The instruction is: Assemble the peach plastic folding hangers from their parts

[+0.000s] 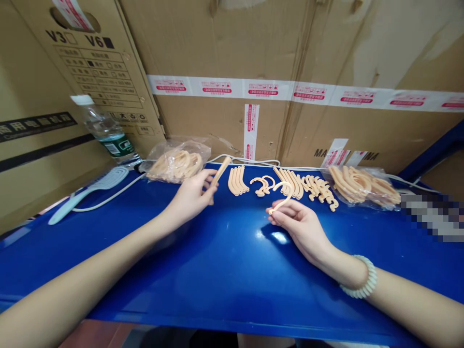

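Note:
My left hand point(195, 195) is closed round a long beige plastic bar point(222, 170), held tilted above the blue table point(217, 280). Between the thumb and fingers of my right hand point(299, 224) is a beige plastic hook point(289, 192), its curve pointing up. Behind and between the hands lies a row of slightly curved beige bars point(238, 181). Beside it are a few loose hooks point(261, 185), then a second row of bars point(290, 181) partly hidden by the held hook. Farther right sits a group of small curved beige pieces point(319, 189).
Clear bags of beige parts lie at the back left point(177, 163) and back right point(364, 186). A water bottle point(112, 135) and a pale blue hairbrush point(90, 191) are at the left. A white cable point(250, 159) runs along the cardboard boxes point(217, 43) behind.

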`<state>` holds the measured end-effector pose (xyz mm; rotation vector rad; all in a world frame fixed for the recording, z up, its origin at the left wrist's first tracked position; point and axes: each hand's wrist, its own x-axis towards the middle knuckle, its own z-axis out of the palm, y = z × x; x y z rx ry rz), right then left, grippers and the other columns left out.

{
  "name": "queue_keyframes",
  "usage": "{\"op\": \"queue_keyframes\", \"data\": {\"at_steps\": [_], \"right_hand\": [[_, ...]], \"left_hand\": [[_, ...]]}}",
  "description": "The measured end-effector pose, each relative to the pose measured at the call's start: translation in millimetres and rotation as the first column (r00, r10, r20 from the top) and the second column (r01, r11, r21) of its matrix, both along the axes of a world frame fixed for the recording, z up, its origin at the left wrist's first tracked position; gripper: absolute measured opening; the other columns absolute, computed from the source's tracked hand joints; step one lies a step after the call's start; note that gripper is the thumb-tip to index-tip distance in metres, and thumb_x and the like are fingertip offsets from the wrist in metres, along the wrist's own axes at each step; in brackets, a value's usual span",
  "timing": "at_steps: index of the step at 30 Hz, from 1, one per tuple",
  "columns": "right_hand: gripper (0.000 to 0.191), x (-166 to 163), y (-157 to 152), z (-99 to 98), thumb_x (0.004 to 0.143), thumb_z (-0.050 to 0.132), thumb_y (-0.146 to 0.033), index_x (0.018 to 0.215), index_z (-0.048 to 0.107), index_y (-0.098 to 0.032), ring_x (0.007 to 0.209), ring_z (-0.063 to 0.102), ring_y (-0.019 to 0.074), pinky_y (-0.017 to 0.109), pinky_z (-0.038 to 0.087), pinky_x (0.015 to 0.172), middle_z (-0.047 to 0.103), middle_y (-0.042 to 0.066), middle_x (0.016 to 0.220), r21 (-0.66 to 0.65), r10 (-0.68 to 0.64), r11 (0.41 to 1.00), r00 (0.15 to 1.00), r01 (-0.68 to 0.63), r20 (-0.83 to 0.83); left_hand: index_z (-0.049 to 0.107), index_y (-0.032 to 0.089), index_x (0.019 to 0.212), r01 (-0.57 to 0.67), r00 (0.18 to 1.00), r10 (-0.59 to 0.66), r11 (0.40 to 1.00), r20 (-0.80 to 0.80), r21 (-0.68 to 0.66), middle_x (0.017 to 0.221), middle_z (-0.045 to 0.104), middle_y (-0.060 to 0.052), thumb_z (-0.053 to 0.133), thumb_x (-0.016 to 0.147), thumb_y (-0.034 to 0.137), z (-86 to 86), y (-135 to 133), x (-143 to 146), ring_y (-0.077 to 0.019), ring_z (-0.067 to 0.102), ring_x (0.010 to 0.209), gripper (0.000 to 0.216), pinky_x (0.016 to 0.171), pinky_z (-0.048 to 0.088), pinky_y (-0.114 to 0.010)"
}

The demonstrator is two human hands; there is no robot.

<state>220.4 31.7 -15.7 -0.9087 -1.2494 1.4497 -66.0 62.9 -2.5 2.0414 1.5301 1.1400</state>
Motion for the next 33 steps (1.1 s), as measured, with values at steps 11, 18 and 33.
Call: {"op": "queue_keyframes", "data": {"at_steps": [11, 18, 33], "right_hand": [[0.024, -4.6, -6.0, 3.7, 0.087, 0.08, -0.041, 0.091, 0.072, -0.018, 0.085, 0.075, 0.0146, 0.027, 0.061, 0.083, 0.079, 0.007, 0.099, -0.066, 0.324, 0.944, 0.946, -0.323, 0.018], [0.026, -4.5, -4.1, 6.8, 0.086, 0.081, -0.039, 0.09, 0.067, -0.017, 0.096, 0.077, 0.0199, 0.031, 0.062, 0.088, 0.078, 0.009, 0.102, -0.146, 0.372, 0.917, 0.928, -0.371, -0.023], [0.033, -8.5, -7.6, 3.7, 0.079, 0.086, -0.042, 0.086, 0.064, -0.018, 0.072, 0.077, 0.0171, 0.03, 0.065, 0.074, 0.079, 0.007, 0.086, -0.124, 0.332, 0.935, 0.943, -0.331, -0.016]], "left_hand": [[0.068, 0.02, 0.079, 0.363, 0.797, -0.213, 0.917, 0.565, -0.166, 0.079, 0.071, -0.001, 0.08, 0.078, 0.026, -17.1, -65.8, 70.9, -0.0186, 0.073, 0.073, 0.014, 0.071, 0.062, -0.03], [0.068, 0.02, 0.079, 0.217, 0.878, -0.191, 0.976, 0.438, -0.011, 0.081, 0.071, -0.003, 0.077, 0.085, 0.032, -14.6, -66.4, 64.1, -0.0171, 0.069, 0.071, 0.016, 0.064, 0.056, -0.027], [0.066, 0.02, 0.078, 0.204, 0.923, -0.253, 0.961, 0.291, 0.189, 0.078, 0.069, -0.002, 0.077, 0.089, 0.026, -20.1, -74.7, 67.8, -0.0166, 0.068, 0.07, 0.016, 0.064, 0.055, -0.028]]}}
